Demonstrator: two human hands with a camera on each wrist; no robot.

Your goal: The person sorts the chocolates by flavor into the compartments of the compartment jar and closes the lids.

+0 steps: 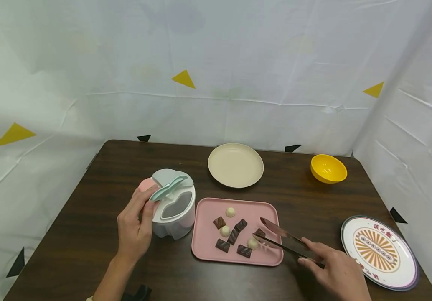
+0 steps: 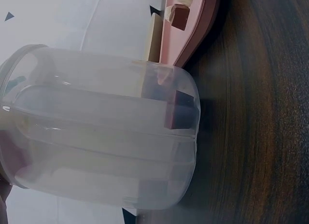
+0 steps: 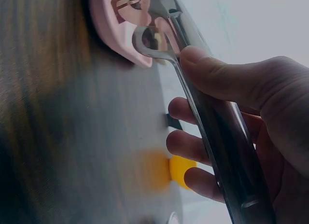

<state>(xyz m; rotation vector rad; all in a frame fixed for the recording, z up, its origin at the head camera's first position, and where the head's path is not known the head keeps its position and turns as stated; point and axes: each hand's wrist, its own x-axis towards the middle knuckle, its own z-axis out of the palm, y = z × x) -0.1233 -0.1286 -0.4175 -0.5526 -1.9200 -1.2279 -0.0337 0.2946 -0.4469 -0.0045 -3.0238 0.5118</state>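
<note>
My left hand [image 1: 135, 225] pinches a mint-green flip lid [image 1: 168, 188], raised on edge atop a round seasoning-style box [image 1: 178, 228] with pastel lids and a translucent body. One compartment is uncovered beside that lid. Through the wall in the left wrist view, a dark chocolate [image 2: 181, 110] shows at the bottom. In my right hand [image 1: 338, 267] are metal tongs [image 3: 222, 137], their arms spread over the right side of a pink tray [image 1: 208, 251]. Their tips stand on either side of a dark chocolate [image 1: 260, 232]; contact cannot be told. Several dark and white chocolates lie on the tray.
A cream plate [image 1: 235, 165] sits behind the tray. Toward the back right is a yellow bowl [image 1: 329, 169]. A white patterned plate [image 1: 377, 253] lies near the right edge of the dark wooden table [image 1: 156, 267]. White sheeting [image 1: 219, 54] hangs around the table.
</note>
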